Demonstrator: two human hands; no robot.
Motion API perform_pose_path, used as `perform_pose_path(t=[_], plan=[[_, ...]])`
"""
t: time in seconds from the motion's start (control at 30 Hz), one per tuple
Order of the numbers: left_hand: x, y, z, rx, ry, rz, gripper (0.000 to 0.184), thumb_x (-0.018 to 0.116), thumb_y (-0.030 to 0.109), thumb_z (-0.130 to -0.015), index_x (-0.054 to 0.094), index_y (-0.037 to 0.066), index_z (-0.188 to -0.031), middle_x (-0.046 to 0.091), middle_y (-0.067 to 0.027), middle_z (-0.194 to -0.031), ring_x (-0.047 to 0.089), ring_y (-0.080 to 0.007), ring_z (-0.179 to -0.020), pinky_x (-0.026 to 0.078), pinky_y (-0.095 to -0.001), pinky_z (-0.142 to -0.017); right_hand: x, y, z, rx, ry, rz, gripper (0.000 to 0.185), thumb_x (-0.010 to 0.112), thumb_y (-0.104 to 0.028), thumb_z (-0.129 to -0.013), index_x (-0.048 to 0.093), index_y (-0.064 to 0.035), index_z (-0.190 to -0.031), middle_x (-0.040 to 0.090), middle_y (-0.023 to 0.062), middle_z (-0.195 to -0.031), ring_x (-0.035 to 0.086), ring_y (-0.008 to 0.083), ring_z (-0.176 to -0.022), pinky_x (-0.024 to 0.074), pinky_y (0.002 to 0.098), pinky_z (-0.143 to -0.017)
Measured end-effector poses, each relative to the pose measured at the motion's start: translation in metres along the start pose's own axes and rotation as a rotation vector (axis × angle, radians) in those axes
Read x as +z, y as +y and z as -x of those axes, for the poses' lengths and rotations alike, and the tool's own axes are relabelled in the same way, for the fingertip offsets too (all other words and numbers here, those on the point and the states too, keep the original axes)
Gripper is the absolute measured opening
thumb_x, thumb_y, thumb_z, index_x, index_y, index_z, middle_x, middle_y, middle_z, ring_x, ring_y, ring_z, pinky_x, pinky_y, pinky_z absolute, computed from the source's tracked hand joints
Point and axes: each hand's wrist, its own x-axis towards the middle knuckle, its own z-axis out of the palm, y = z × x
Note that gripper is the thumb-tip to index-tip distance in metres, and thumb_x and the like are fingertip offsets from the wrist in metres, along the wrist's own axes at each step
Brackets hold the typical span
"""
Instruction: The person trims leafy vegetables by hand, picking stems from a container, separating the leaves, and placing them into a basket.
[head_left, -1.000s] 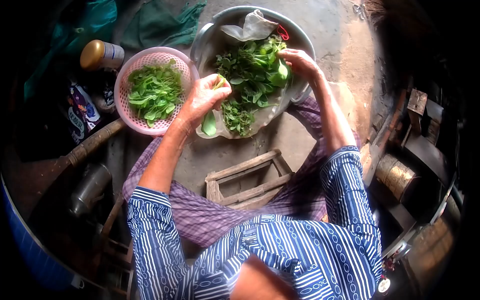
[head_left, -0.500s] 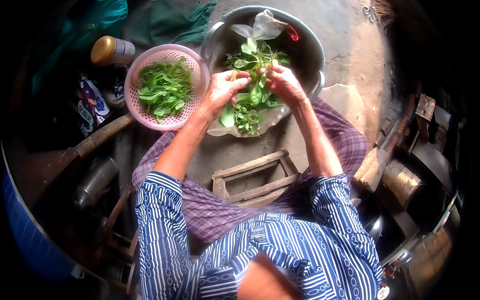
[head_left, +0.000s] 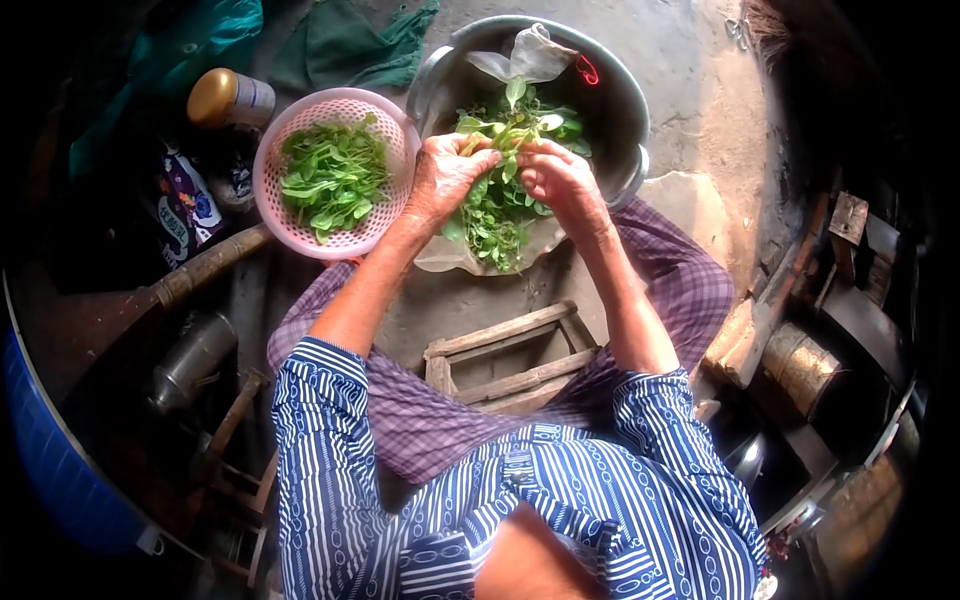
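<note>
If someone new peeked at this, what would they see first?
Probably the pink basket on the left, full of bright green leaves. Next, the left hand and right hand, close together at leafy stems over the big metal basin. Then the little red loop inside the basin's far right side.
</note>
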Motion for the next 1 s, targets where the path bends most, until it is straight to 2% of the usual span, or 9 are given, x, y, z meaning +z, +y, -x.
perform_pose_path(t=[0.1,0.17,0.23,0.33,0.53,0.6,0.7,0.93,1.0], plan=[[0.001,-0.002,0.002,0.016,0.045,-0.113,0.019,0.066,0.010,-0.074,0.065,0.000,-0.090,0.066,-0.0026,-0.075,0.056,-0.0056,-0.067,0.045,-0.0228,-0.062,0.005,-0.005,0.004,0.033,-0.020,-0.070,0.023,0.062,-0.013,-0.080,0.057,0.0001,-0.097,0.059,0.0041,-0.081,0.049,0.0048,-0.058,0.0387,0.0159,-0.050],[0.003,-0.005,0.003,0.039,0.058,-0.181,0.021,0.066,0.011,-0.074,0.065,0.000,-0.092,0.066,-0.0031,-0.076,0.056,-0.0065,-0.068,0.045,-0.0234,-0.062,0.011,-0.002,0.001,-0.012,0.060,0.236,0.022,0.065,-0.015,-0.079,0.057,-0.0010,-0.094,0.060,0.0044,-0.080,0.048,0.0040,-0.055,0.0361,0.0150,-0.047],[0.004,-0.005,0.003,0.105,0.023,-0.077,0.024,0.065,0.011,-0.074,0.063,0.001,-0.096,0.066,-0.0039,-0.079,0.057,-0.0078,-0.069,0.046,-0.0248,-0.063,0.007,0.002,-0.004,-0.057,0.090,0.231,0.020,0.065,-0.015,-0.078,0.058,-0.0008,-0.090,0.060,0.0039,-0.074,0.047,0.0037,-0.052,0.0347,0.0149,-0.046],[0.000,-0.001,0.002,-0.013,0.029,0.009,0.023,0.066,0.009,-0.074,0.062,-0.001,-0.095,0.065,-0.0050,-0.081,0.057,-0.0077,-0.071,0.047,-0.0230,-0.064,-0.001,-0.001,-0.002,-0.109,0.151,0.369,0.015,0.064,-0.013,-0.079,0.059,0.0010,-0.082,0.059,0.0034,-0.065,0.046,0.0041,-0.049,0.0349,0.0166,-0.044],[-0.001,0.006,0.005,-0.125,0.004,0.158,0.019,0.064,0.007,-0.075,0.061,-0.004,-0.090,0.064,-0.0065,-0.077,0.056,-0.0076,-0.061,0.045,-0.0195,-0.055,0.001,-0.004,0.004,-0.030,0.131,0.329,0.014,0.063,-0.014,-0.081,0.060,-0.0009,-0.087,0.063,0.0055,-0.071,0.050,0.0045,-0.052,0.0369,0.0153,-0.045],[-0.001,-0.001,0.002,-0.155,-0.007,0.297,0.015,0.062,0.008,-0.076,0.060,-0.002,-0.088,0.063,-0.0055,-0.072,0.049,-0.0050,-0.050,0.037,-0.0172,-0.044,0.008,-0.004,0.007,0.000,0.146,0.297,0.014,0.062,-0.014,-0.082,0.060,-0.0021,-0.088,0.063,0.0045,-0.072,0.050,0.0038,-0.054,0.0375,0.0145,-0.047],[-0.001,-0.004,0.001,-0.181,-0.026,0.279,0.011,0.060,0.009,-0.078,0.061,0.000,-0.085,0.061,-0.0029,-0.066,0.041,-0.0028,-0.045,0.029,-0.0171,-0.039,0.015,0.000,0.010,-0.064,0.108,0.194,0.016,0.063,-0.016,-0.081,0.061,-0.0013,-0.086,0.064,0.0053,-0.071,0.054,0.0058,-0.053,0.0393,0.0152,-0.045],[-0.002,-0.007,0.002,-0.168,-0.104,0.301,0.010,0.065,0.009,-0.076,0.061,0.002,-0.083,0.056,0.0012,-0.062,0.039,-0.0020,-0.045,0.027,-0.0171,-0.039,0.019,0.011,0.013,-0.103,0.151,0.360,0.013,0.065,-0.013,-0.080,0.063,-0.0029,-0.087,0.063,0.0013,-0.072,0.046,0.0009,-0.055,0.0341,0.0155,-0.046],[-0.005,-0.007,0.004,-0.202,-0.117,0.347,0.010,0.067,0.008,-0.075,0.061,0.002,-0.081,0.057,0.0004,-0.065,0.044,-0.0034,-0.050,0.033,-0.0176,-0.044,0.020,0.012,0.014,-0.129,0.162,0.273,0.013,0.065,-0.012,-0.079,0.063,-0.0032,-0.088,0.062,0.0004,-0.072,0.047,0.0006,-0.056,0.0353,0.0153,-0.048]])
